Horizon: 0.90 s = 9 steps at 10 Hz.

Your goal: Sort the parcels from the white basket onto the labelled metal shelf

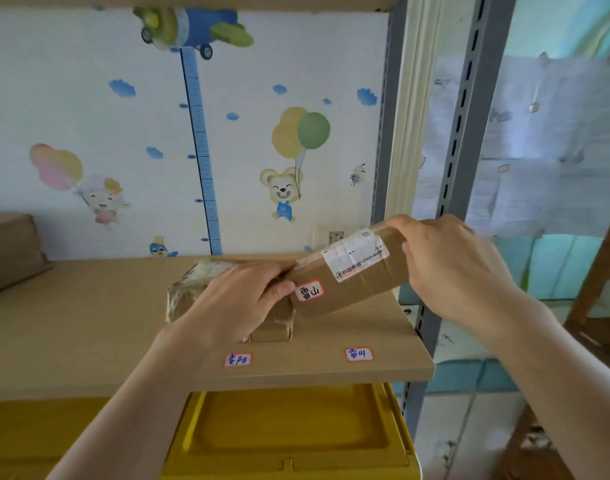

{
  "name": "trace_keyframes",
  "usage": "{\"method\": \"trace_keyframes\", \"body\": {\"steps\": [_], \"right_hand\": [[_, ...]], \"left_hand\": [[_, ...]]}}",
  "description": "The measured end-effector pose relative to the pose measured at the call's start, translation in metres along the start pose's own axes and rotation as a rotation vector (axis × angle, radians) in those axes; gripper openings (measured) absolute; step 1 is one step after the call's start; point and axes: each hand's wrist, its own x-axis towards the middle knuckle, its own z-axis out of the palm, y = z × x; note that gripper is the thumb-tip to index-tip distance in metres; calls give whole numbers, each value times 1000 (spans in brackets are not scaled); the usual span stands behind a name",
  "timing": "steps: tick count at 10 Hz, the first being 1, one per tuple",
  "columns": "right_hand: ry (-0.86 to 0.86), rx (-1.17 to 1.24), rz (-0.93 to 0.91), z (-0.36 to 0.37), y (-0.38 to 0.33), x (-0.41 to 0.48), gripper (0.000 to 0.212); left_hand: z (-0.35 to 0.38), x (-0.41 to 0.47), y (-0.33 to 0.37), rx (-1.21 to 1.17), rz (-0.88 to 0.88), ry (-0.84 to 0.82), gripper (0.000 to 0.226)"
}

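I hold a brown cardboard parcel [348, 271] tilted above the right end of the wooden shelf board [89, 327], my left hand [241, 299] pinching its lower left corner with thumb on the front face, my right hand [448, 265] wrapped over its upper right end. The parcel's handwritten tag [308, 291] reads 雷山, matching the shelf label [359, 354] on the board's front edge below it, so I judge this to be the placing step: the next move calls for lowering the box flat onto the bare board behind that label. A tape-wrapped parcel [192, 289] already sits just to the left, behind the 贵阳 label [238, 359], and crowds the slot's left side; the grey slotted upright [459, 133] bounds the right. Another box [9, 251] rests at far left. A yellow crate [289, 434] lies under the board. The white basket is not in view.
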Motion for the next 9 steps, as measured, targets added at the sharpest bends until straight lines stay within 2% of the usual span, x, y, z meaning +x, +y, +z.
{"method": "trace_keyframes", "body": {"steps": [1, 2, 3, 5, 6, 7, 8, 9], "right_hand": [[-150, -56, 23, 17, 0, -6, 44], [-197, -106, 21, 37, 0, -11, 36], [-218, -157, 7, 47, 0, -11, 34], [-220, -18, -22, 50, 0, -17, 45], [-222, 152, -36, 45, 4, -21, 64], [-207, 458, -71, 37, 9, -34, 69], [-147, 714, -98, 19, 9, -55, 58], [-47, 987, -150, -26, 13, -85, 53]], "left_hand": [[3, 3, -1, 131, -31, -34, 42], [8, 4, 1, 163, -36, -25, 44], [12, 2, 3, 206, -35, -27, 45], [14, 0, 4, 192, -55, 34, 43], [17, -18, 8, 167, -29, 223, 33], [30, -45, 26, 80, 38, 369, 26], [52, -70, 49, 18, 111, 219, 28], [72, -83, 63, 31, 13, 68, 46]]}}
